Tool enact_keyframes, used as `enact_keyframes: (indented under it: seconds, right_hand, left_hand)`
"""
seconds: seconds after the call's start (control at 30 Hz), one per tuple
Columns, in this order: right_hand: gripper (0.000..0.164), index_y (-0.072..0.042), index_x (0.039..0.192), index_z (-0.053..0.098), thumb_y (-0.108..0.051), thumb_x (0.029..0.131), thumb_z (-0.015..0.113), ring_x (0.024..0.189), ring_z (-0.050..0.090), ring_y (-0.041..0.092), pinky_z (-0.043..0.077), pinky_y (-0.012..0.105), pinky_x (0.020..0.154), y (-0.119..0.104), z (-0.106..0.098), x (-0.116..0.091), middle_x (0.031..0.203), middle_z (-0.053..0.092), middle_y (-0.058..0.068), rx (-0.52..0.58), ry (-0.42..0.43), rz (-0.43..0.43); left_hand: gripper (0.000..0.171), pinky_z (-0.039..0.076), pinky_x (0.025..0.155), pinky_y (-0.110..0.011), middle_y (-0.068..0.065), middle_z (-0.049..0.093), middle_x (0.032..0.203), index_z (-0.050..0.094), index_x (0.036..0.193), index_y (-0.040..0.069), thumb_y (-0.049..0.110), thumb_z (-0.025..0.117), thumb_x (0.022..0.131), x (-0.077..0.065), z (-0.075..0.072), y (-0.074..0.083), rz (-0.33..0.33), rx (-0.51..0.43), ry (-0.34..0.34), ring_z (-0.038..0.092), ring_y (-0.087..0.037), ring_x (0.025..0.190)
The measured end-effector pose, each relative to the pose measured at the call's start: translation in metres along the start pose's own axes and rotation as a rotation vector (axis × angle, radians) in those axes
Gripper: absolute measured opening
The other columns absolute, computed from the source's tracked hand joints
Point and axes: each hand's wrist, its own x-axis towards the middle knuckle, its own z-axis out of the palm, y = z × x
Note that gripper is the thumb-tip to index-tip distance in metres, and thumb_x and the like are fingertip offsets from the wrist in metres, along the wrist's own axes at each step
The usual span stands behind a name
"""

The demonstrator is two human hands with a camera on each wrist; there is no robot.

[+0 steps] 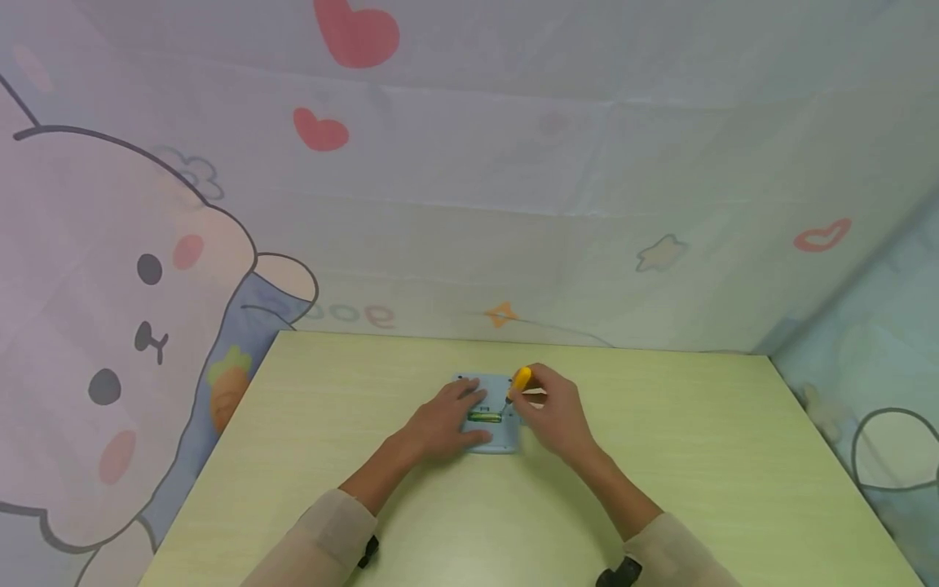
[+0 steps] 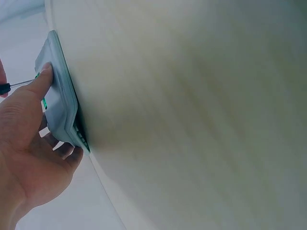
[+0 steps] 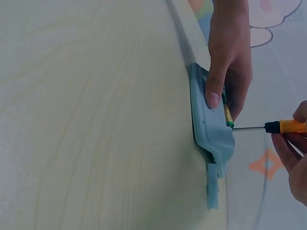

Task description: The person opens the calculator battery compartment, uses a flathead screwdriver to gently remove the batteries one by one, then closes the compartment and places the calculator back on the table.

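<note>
A light-blue calculator-like device (image 1: 500, 447) lies back side up on the table. Its open compartment holds a battery (image 1: 484, 417) with a green and gold wrapper. My left hand (image 1: 443, 420) holds the device from its left side, thumb on the back (image 2: 60, 91) and fingertips at its edge. A screwdriver (image 1: 520, 380) with a yellow handle and black collar is pinched in my right hand (image 1: 559, 414). In the right wrist view its metal shaft (image 3: 249, 128) reaches the battery's end; whether they touch I cannot tell.
A pale wood-grain table (image 1: 660, 456) carries the device near its back part. Behind it hangs a printed cloth (image 1: 469, 163) with hearts and a cartoon animal. Beside the device, a small light-blue flat piece (image 3: 212, 187) shows in the right wrist view.
</note>
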Motion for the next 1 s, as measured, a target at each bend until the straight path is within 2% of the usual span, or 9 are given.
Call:
enact_keyframes:
  seconds: [0.13, 0.23, 0.5, 0.63, 0.8, 1.0]
  right_hand:
    - [0.012, -0.011, 0.107, 0.068, -0.007, 0.098, 0.075, 0.101, 0.072, 0.021, 0.063, 0.039, 0.086, 0.001, 0.002, 0.000, 0.103, 0.070, -0.002, -0.059, -0.015, -0.038]
    - [0.012, -0.013, 0.106, 0.068, -0.008, 0.098, 0.076, 0.101, 0.072, 0.021, 0.063, 0.038, 0.086, 0.002, 0.002, 0.001, 0.104, 0.071, -0.002, -0.042, -0.023, -0.025]
    - [0.011, -0.008, 0.108, 0.071, -0.012, 0.100, 0.076, 0.105, 0.073, 0.026, 0.061, 0.030, 0.088, 0.008, -0.004, 0.002, 0.108, 0.073, 0.008, 0.096, 0.011, 0.176]
    - [0.017, -0.003, 0.114, 0.069, -0.014, 0.102, 0.073, 0.111, 0.072, 0.030, 0.060, 0.032, 0.092, 0.014, -0.009, 0.002, 0.113, 0.070, 0.014, 0.195, 0.033, 0.262]
    - [0.022, 0.006, 0.120, 0.064, -0.007, 0.103, 0.069, 0.113, 0.071, 0.035, 0.059, 0.039, 0.095, 0.021, -0.014, 0.002, 0.119, 0.065, 0.024, 0.366, 0.040, 0.313]
    - [0.026, 0.012, 0.125, 0.059, -0.004, 0.105, 0.065, 0.112, 0.071, 0.034, 0.058, 0.040, 0.096, 0.024, -0.015, -0.001, 0.122, 0.062, 0.027, 0.435, 0.069, 0.351]
  left_hand:
    - [0.076, 0.043, 0.115, -0.054, -0.010, 0.034, 0.170, 0.045, 0.162, 0.010, 0.049, 0.070, 0.101, 0.000, 0.000, 0.000, 0.001, 0.003, -0.004, 0.026, -0.033, 0.159]
    - [0.076, 0.043, 0.116, -0.054, -0.010, 0.034, 0.170, 0.046, 0.162, 0.011, 0.049, 0.070, 0.101, 0.000, 0.000, 0.000, -0.001, 0.003, -0.003, 0.026, -0.033, 0.159]
    - [0.076, 0.043, 0.115, -0.054, -0.009, 0.033, 0.171, 0.045, 0.162, 0.012, 0.050, 0.070, 0.101, 0.001, 0.001, 0.001, -0.014, 0.012, -0.011, 0.026, -0.031, 0.159]
    - [0.077, 0.043, 0.116, -0.054, -0.008, 0.032, 0.172, 0.044, 0.163, 0.013, 0.052, 0.069, 0.101, 0.001, 0.002, 0.000, -0.019, 0.016, -0.016, 0.025, -0.030, 0.160]
    - [0.077, 0.041, 0.116, -0.055, -0.007, 0.032, 0.172, 0.044, 0.163, 0.013, 0.051, 0.070, 0.101, 0.001, 0.001, -0.001, -0.020, 0.008, -0.013, 0.024, -0.029, 0.160]
    - [0.076, 0.043, 0.116, -0.055, -0.008, 0.033, 0.171, 0.045, 0.162, 0.012, 0.049, 0.071, 0.101, 0.001, 0.003, -0.003, -0.002, 0.008, -0.002, 0.026, -0.031, 0.159]
